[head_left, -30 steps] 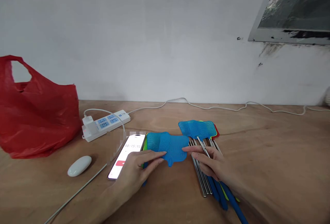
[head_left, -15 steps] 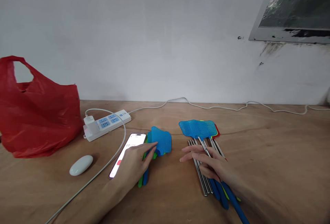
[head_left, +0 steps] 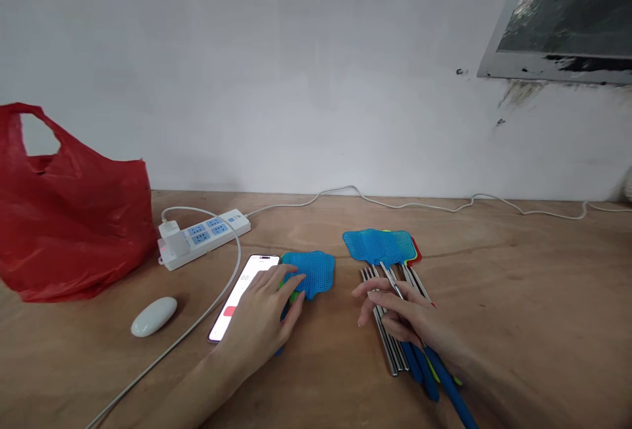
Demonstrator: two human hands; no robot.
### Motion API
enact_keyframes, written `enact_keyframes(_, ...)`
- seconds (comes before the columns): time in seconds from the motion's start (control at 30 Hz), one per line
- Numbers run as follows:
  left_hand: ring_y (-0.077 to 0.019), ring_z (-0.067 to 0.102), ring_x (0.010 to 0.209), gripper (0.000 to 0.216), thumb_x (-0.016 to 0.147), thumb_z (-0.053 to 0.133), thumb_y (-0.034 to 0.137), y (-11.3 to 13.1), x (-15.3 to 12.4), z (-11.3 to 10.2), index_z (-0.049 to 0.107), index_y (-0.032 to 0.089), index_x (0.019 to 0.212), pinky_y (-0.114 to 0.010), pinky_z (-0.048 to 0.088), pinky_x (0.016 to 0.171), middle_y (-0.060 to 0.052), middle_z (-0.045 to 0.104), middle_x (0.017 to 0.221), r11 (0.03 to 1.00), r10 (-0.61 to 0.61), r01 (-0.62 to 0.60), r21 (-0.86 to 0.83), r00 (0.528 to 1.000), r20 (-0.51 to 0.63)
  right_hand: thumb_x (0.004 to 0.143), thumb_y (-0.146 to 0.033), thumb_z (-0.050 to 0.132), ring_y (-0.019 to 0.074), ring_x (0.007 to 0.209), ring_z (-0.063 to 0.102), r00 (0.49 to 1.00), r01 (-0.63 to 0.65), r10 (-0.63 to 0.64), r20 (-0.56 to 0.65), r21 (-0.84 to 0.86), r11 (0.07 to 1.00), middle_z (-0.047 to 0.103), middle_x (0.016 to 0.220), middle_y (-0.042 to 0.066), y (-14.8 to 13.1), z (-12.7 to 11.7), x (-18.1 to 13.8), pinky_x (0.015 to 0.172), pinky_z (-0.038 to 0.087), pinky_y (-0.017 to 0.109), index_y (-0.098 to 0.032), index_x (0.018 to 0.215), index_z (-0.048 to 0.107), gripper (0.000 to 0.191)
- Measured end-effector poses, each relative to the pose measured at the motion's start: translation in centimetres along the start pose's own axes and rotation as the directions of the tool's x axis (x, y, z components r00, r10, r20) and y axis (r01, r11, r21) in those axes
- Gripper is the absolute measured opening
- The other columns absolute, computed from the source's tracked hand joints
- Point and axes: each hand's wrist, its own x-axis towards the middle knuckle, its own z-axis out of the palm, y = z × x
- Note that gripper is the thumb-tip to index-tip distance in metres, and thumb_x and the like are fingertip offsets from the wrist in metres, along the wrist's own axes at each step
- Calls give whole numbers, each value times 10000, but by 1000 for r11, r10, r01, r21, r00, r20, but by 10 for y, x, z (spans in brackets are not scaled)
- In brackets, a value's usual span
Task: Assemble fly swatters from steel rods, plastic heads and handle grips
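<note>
My left hand [head_left: 266,314] lies flat, fingertips pressing on a blue mesh fly-swatter head [head_left: 313,270] that tops a small stack with green beneath it, beside a phone [head_left: 241,294]. My right hand [head_left: 399,316] rests on a bundle of metal rods [head_left: 388,343] with blue handles [head_left: 434,376]. Its fingers curl loosely around the thin rod of the top swatter, whose blue head [head_left: 378,246] lies on a stack of green and red heads.
A wooden table [head_left: 518,297] runs to a white wall. At left stand a red plastic bag [head_left: 69,225], a white power strip [head_left: 202,237] with a cable, and a white oval mouse [head_left: 153,316]. A white cord [head_left: 419,206] trails along the back.
My left hand pulled the blue mesh head leftward from the middle and now presses it flat on the stack beside the phone. My right hand's fingers drew back slightly over the rods.
</note>
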Motion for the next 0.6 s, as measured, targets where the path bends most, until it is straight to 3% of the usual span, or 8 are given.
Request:
enact_keyframes(0.1,-303,601,1194,341,1012,427,247,3,-1,0,623,167,1278,-503,492,1002,-113,660,1294,996,65,-58,-74,994,91,808,-593,629,10,278,255,1000,-26,26,-2,33,999,699,623,13,4,-4,5,341,102,219,-165,922,710,450)
enact_keyframes(0.2,-315,581,1248,350,1021,437,300,3,-3,3,630,166,1280,-536,460,1057,-109,658,1324,995,51,-37,-88,985,165,763,-687,591,26,252,256,997,-78,78,9,106,991,620,512,-9,6,-7,9,326,123,222,-156,796,713,546)
enact_keyframes(0.4,-331,576,1250,417,1019,459,359,4,-5,2,556,141,1360,-554,463,1050,-139,629,1353,992,16,4,-127,988,153,743,-655,627,73,402,406,946,-22,93,-311,223,975,506,488,-14,4,-4,5,363,234,196,-162,574,628,522)
enact_keyframes(0.6,-263,617,1097,290,1033,433,306,12,-1,-9,597,205,1251,-431,516,942,-89,672,1192,935,29,25,-352,989,145,704,-720,689,30,394,175,898,99,28,-439,265,959,323,489,-91,10,-5,8,350,113,162,-178,612,566,563)
